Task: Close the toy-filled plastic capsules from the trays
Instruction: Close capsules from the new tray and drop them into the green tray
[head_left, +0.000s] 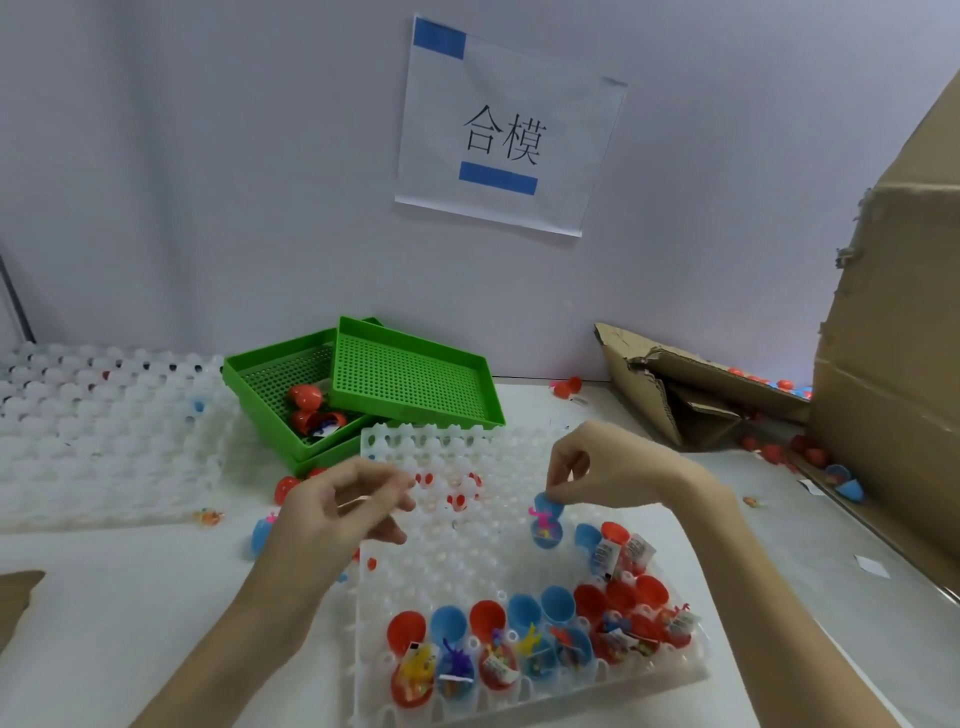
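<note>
A translucent white capsule tray (457, 551) lies on the table in front of me. Several open red and blue capsules (540, 639) with small toys inside fill its near rows and right side. My right hand (597, 467) pinches the lid of an open blue capsule (546, 522), which holds a pink toy, just above the tray's right half. My left hand (343, 506) hovers over the tray's left edge with loosely curled fingers and holds nothing.
Two green mesh trays (415, 379) stand behind the capsule tray, one holding red capsules. A stack of white trays (104, 426) lies at the left. Torn cardboard boxes (883, 364) with loose capsules around them crowd the right. A paper sign (511, 130) hangs on the wall.
</note>
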